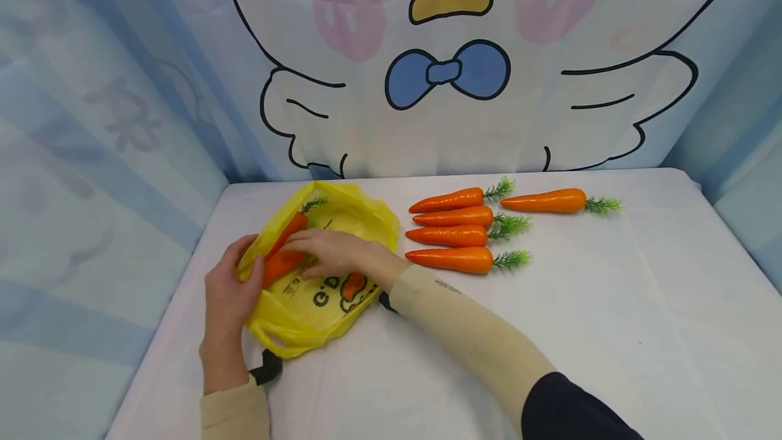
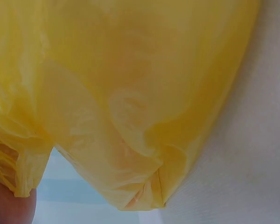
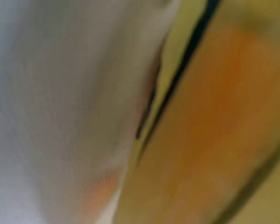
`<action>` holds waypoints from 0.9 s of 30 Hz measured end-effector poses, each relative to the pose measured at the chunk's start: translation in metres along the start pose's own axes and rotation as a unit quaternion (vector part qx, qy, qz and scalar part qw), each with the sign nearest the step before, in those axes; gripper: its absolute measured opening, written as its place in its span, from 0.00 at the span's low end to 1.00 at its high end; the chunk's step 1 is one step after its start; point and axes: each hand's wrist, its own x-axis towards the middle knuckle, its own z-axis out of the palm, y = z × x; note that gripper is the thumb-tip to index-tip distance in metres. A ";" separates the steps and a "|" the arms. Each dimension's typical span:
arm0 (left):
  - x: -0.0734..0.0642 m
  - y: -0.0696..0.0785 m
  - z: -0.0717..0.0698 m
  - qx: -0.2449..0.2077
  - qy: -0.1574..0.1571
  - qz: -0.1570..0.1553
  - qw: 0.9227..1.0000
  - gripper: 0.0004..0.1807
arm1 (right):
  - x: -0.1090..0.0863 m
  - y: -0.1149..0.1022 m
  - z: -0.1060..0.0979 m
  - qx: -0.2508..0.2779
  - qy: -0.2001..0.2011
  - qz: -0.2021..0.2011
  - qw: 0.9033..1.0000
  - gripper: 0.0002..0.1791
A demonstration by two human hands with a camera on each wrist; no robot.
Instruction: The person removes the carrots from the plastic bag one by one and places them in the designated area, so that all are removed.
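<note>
A yellow plastic bag (image 1: 287, 331) with a printed cartoon and lettering lies on the left part of the table, its mouth spread. My left hand (image 1: 231, 284) grips the bag's left edge, thumb toward the opening. Inside the mouth are orange carrots: an upper carrot (image 1: 296, 225) with a green leafy top and a lower carrot (image 1: 282, 266) beside it. My right hand (image 1: 332, 252) reaches across the bag, fingers extended and loosely bent, fingertips right at the carrots. Yellow film fills most of the left wrist view; the right wrist view is blurred, showing the bag's print (image 3: 214, 107).
Right of the bag, several carrots (image 1: 452, 235) lie stacked in a column, tips left and green tops right. Another carrot (image 1: 544, 201) lies to their right. The white-covered table (image 1: 611, 331) ends at a cartoon-printed curtain (image 1: 446, 141) behind, with blue curtains at both sides.
</note>
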 end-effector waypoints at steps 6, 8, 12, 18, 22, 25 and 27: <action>0.001 0.002 -0.001 -0.006 0.002 0.010 1.000 0.21 | 0.004 -0.003 0.000 -0.040 0.001 -0.005 0.999 0.33; 0.001 0.003 -0.001 -0.007 0.001 0.008 1.000 0.21 | 0.006 -0.004 0.000 -0.056 0.005 -0.010 0.998 0.33; 0.001 0.005 -0.002 -0.009 -0.002 0.002 1.000 0.22 | 0.010 -0.005 0.001 -0.087 0.010 -0.010 0.996 0.32; 0.000 0.004 -0.001 -0.010 -0.002 -0.002 1.000 0.22 | 0.013 -0.004 0.004 -0.101 0.016 -0.002 0.995 0.30; 0.000 0.003 -0.002 -0.008 0.000 0.002 1.000 0.22 | 0.014 -0.004 0.005 -0.093 0.014 0.004 0.996 0.28; 0.000 0.003 -0.002 -0.009 0.000 0.002 1.000 0.22 | 0.014 -0.005 0.006 -0.085 0.007 0.013 0.996 0.27; 0.000 0.002 -0.002 -0.008 0.002 0.002 1.000 0.22 | 0.014 -0.006 0.006 -0.079 0.004 0.018 0.997 0.27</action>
